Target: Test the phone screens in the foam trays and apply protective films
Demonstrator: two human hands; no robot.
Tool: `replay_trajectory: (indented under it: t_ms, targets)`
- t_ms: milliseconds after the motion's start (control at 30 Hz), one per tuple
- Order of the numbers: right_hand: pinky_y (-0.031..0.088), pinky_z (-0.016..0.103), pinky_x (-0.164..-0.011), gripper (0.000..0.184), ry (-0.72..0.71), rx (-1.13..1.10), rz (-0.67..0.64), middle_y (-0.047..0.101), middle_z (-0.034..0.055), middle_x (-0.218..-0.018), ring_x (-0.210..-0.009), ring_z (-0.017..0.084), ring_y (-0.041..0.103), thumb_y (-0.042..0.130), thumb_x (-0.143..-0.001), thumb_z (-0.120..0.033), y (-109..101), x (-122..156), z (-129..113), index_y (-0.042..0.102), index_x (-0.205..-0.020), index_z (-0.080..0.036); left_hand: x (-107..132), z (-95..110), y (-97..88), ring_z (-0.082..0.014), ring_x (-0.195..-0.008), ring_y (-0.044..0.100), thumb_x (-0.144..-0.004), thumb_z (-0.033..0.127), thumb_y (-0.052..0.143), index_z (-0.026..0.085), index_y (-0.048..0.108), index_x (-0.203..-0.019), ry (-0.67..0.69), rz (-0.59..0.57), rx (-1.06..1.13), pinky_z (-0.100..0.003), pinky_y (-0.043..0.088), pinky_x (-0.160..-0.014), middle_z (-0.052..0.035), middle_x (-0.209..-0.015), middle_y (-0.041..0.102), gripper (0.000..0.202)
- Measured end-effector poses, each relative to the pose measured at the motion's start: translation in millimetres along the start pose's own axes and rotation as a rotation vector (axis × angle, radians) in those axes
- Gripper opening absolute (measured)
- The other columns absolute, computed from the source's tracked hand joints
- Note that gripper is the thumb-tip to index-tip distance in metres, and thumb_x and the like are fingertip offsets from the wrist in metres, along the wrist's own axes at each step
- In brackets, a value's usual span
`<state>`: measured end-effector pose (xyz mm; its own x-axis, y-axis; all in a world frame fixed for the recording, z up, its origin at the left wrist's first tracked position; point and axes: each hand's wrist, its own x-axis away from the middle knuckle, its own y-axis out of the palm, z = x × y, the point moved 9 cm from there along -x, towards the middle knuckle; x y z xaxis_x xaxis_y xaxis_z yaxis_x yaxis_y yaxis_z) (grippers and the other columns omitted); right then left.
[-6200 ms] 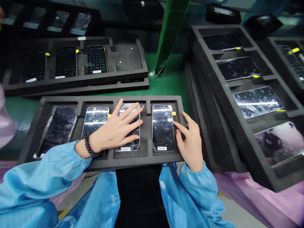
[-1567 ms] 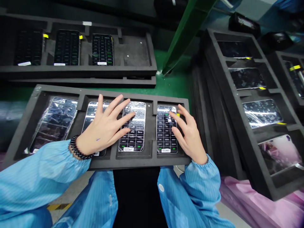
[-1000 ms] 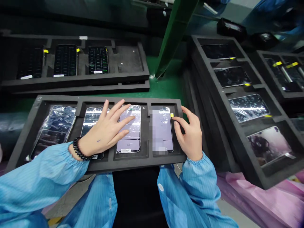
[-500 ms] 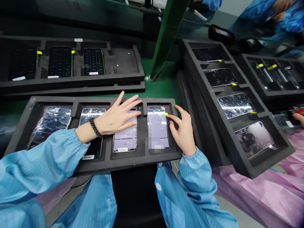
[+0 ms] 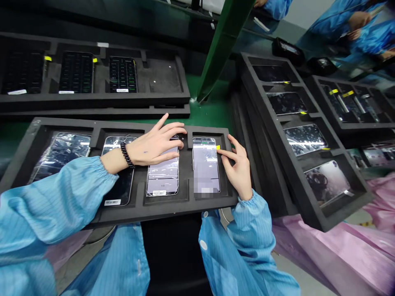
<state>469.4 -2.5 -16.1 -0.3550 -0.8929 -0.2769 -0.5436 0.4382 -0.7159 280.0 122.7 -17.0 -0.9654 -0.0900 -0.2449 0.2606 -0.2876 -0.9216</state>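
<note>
A black foam tray (image 5: 168, 207) in front of me holds several phones in separate recesses. My left hand (image 5: 156, 144) is over the third phone from the left (image 5: 163, 181), its fingers apart and a little bent; it covers the upper part of the lit screen, and I cannot tell whether it touches. My right hand (image 5: 238, 166) is at the tray's right end, fingers apart. Its index fingertip is at a yellow tab (image 5: 218, 147) on the edge of the rightmost lit phone (image 5: 206, 168). Part of that screen is blurred. My left forearm partly covers the second phone (image 5: 119, 187) and the film-wrapped leftmost phone (image 5: 66, 146).
Behind lies another foam tray (image 5: 166, 96) with three dark-screened phones. To the right, a stacked tray (image 5: 311, 164) holds several phones at an angle, with a further tray (image 5: 364, 123) beyond. A green post (image 5: 220, 49) rises between them. A co-worker's hands (image 5: 359, 22) show at upper right.
My left hand's fingers have bent slightly more above the third phone. My right index finger stays at the yellow tab. The view has shifted a little, and a hand at the right edge is gone.
</note>
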Motion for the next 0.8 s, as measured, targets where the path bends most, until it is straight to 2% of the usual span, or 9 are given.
replay_trajectory:
  t_ms: [233,333,533,667,800]
  targets:
    - [0.037,0.057,-0.119,0.025,0.016,-0.091,-0.029,0.048,0.0025,-0.156,-0.145,0.026,0.044,0.055,-0.096,-0.027,2.3,-0.5,5.3,0.079,-0.103,-0.029,-6.1,-1.7,0.6,-0.0298,-0.142,0.04,-0.103,0.041,0.033,0.018,0.068,-0.102,-0.012,0.012,0.007,-0.068,0.011,-0.125,-0.0133,-0.131,0.058,0.041]
    - [0.036,0.059,-0.12,0.025,0.02,-0.09,-0.027,0.048,0.0014,-0.156,-0.146,0.026,0.042,0.055,-0.096,-0.026,2.2,0.6,5.8,0.079,-0.102,-0.03,-6.7,0.2,-0.5,-0.0289,-0.141,0.042,-0.102,0.041,0.035,0.02,0.069,-0.1,0.014,0.015,0.003,-0.069,0.01,-0.125,-0.012,-0.131,0.059,0.04]
    - [0.045,0.058,-0.112,0.028,0.039,-0.045,-0.035,0.048,0.0033,-0.156,-0.144,0.028,0.044,0.057,-0.091,-0.02,-1.0,7.7,5.8,0.079,-0.105,-0.03,-2.1,8.6,-2.7,-0.0297,-0.142,0.041,-0.101,0.043,0.041,0.023,0.071,-0.105,0.093,-0.008,-0.009,-0.068,0.008,-0.125,-0.0113,-0.136,0.058,0.036]
    - [0.044,0.059,-0.112,0.027,0.026,-0.082,-0.066,0.05,0.0021,-0.154,-0.146,0.027,0.042,0.056,-0.094,-0.022,-0.5,7.4,3.9,0.079,-0.104,-0.032,-4.9,7.2,-2.6,-0.0293,-0.137,0.044,-0.101,0.041,0.039,0.024,0.072,-0.103,0.081,-0.01,0.011,-0.067,0.014,-0.124,-0.0104,-0.13,0.062,0.038]
    - [0.045,0.058,-0.113,0.028,0.034,-0.054,-0.059,0.048,0.002,-0.156,-0.147,0.027,0.041,0.056,-0.094,-0.021,-0.7,9.6,4.3,0.079,-0.103,-0.032,-3.6,11.9,-4.4,-0.0295,-0.138,0.044,-0.101,0.041,0.041,0.024,0.073,-0.102,0.115,-0.003,0.001,-0.066,0.014,-0.124,-0.0108,-0.13,0.061,0.036]
